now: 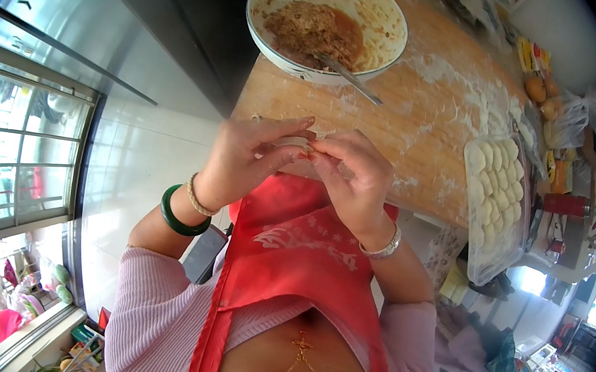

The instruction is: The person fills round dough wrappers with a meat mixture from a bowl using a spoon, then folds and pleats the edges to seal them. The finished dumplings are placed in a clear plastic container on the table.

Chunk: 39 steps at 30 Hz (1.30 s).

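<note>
Close to the front of the apron, my left hand [252, 149] and my right hand [354, 168] meet fingertip to fingertip. Between them they pinch a pale dumpling [291, 141], mostly hidden by the fingers. Just beyond my hands stands a large white bowl [388, 11] with minced filling [307, 26] in its left part and reddish liquid beside it. A metal spoon [354, 78] rests in the filling, its handle over the rim. To the right, a clear plastic tray [477, 263] holds rows of shaped dumplings [496, 184].
Flour streaks the wooden board [336, 109] under the bowl. Past its right edge are several eggs [536, 89], a plastic bag [572, 117] and a red cylindrical container [566, 204]. A dark cabinet side [185, 13] borders the left, near a barred window [15, 143].
</note>
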{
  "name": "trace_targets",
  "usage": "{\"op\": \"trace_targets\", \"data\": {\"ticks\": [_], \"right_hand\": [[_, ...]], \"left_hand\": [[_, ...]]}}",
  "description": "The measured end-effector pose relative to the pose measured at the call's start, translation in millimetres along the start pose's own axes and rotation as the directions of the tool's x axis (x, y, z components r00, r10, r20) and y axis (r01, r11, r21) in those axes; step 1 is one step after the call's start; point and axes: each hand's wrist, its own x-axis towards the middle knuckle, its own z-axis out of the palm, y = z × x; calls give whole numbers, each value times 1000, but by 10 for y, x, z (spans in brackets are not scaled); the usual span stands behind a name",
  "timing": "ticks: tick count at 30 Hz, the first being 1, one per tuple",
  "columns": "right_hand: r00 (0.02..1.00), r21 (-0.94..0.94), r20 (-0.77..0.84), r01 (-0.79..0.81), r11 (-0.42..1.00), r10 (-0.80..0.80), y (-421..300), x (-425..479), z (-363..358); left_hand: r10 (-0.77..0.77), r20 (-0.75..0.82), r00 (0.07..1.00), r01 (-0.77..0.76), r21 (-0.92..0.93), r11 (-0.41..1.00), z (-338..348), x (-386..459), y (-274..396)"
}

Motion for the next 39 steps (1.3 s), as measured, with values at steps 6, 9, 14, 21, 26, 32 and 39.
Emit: {"op": "trace_targets", "data": {"ticks": [6,9,14,21,26,32,39], "right_hand": [[999,56,9,-48,997,47,15,-34,-3],[947,483,33,-294,825,319,-18,-110,30],[908,757,164,-367,541,386,165,-260,38],[866,801,345,-472,367,362,139,-222,116],[841,839,331,-470,275,428,165,-283,103],[859,921,331,-384,64,390,284,-315,-35],[877,921,334,-381,76,346,265,-326,-40]], "left_hand": [[32,92,995,-40,86,995,-42,30,-1],[59,120,991,-68,74,995,-54,65,71],[179,173,969,-204,135,970,-46,111,55],[324,300,897,-415,326,849,-6,290,166],[269,281,921,-341,254,905,66,353,179],[325,63,943,-331,215,919,50,227,197],[474,96,875,-469,408,784,66,218,100]]}}
